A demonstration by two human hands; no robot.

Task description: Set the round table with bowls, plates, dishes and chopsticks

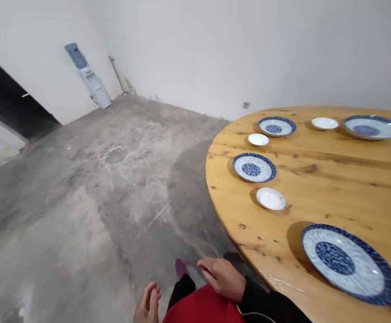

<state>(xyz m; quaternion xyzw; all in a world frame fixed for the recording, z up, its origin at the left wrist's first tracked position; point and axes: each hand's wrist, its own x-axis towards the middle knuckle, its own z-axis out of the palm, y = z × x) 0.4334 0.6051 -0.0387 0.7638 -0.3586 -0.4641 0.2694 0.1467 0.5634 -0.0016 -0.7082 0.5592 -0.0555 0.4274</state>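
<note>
My left hand is low in the head view, beside my red clothing, its fingers loosely bent and holding nothing that I can see. To its right, my right hand hangs in front of my body by the table edge, back of the hand up. Its fingers are slightly curved, and nothing shows in them. The wooden table is at my right. Nearest on it lies a large blue-and-white plate. Beyond are a small white dish and another blue-rimmed plate. Neither hand touches the tableware.
Farther along the table are a small white dish, a blue-rimmed plate, a white dish and a large plate. A water dispenser stands by the far wall, near a dark doorway. Grey concrete floor spreads leftward.
</note>
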